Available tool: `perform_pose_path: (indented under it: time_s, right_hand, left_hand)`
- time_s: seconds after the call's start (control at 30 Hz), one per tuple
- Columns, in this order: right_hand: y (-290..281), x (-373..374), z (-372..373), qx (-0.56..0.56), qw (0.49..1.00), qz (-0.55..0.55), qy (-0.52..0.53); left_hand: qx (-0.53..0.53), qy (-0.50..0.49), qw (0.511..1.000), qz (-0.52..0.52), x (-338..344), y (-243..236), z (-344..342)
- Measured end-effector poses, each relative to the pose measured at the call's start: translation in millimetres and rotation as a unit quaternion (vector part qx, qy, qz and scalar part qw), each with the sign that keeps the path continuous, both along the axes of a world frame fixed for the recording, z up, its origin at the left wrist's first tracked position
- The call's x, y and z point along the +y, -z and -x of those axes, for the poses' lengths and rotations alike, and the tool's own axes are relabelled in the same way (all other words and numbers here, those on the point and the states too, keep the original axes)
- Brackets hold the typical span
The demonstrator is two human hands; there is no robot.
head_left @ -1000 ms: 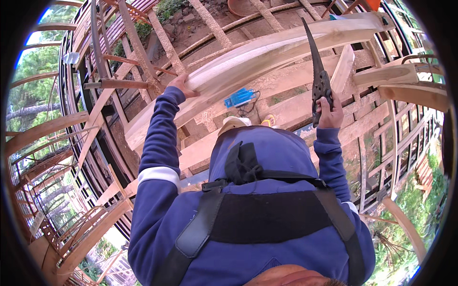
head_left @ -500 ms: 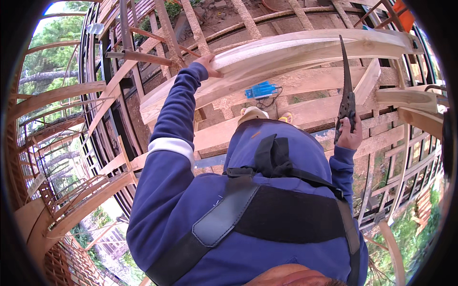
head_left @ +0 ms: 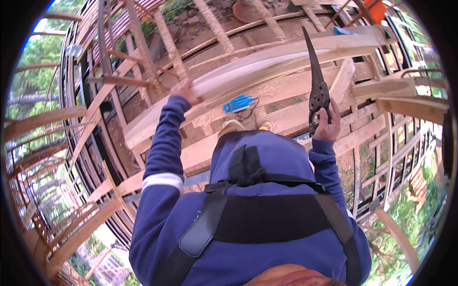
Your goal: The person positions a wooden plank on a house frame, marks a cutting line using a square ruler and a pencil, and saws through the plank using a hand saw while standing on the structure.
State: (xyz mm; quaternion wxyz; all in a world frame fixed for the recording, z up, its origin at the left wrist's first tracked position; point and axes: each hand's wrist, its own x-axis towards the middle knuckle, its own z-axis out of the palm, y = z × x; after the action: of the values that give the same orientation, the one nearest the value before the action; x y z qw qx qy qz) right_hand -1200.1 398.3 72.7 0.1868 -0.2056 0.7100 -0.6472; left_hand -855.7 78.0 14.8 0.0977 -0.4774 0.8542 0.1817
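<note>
A long pale timber beam (head_left: 248, 72) lies across the framework in front of me, slightly curved in this view. My left hand (head_left: 187, 91) grips it toward its left end, fingers over the top and edge. In my right hand (head_left: 328, 121) is a handsaw (head_left: 315, 76), held by its dark handle. Its toothed blade points up and away, tip leaning left, and overlaps the beam's right part in view. Whether blade and wood touch I cannot tell. Between my hands, on planks below the beam, sits a blue corded power tool (head_left: 238, 103).
Sawdust-covered slats (head_left: 217, 31) with open gaps run beyond the beam. A short slanted board (head_left: 342, 78) stands right of the saw. Metal pipes (head_left: 119, 81) and upright bars crowd the left. An orange item (head_left: 377, 10) is at the far right.
My view has turned, so the scene has shifted left and tilted. The saw's tip leans a little more to the left. My left hand keeps hold of the beam.
</note>
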Motion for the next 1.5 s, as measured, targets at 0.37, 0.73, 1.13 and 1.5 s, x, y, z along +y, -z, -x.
perform_pose_path:
  time_s: [0.37, 0.73, 1.13, 1.5]
  right_hand:
    - [3.3, 24.9, 60.8, 0.153, 0.960, -0.087, 0.218]
    - [-13.4, -34.5, 204.1, 0.488, 0.814, -0.300, 0.101]
    - [42.1, -239.7, 443.9, 0.500, 0.600, -0.610, -0.131]
    - [118.7, -304.1, 488.8, 0.354, 0.554, -0.732, -0.182]
  left_hand:
    - [0.100, -0.001, 0.983, 0.156, 50.5, 19.2, -4.6]
    - [0.063, -0.014, 0.988, 0.141, 56.4, 16.3, 33.7]
    - [-0.004, -0.083, 0.991, 0.107, 57.9, 23.2, 71.2]
    - [-0.108, -0.111, 0.985, 0.082, 52.6, 22.6, 95.8]
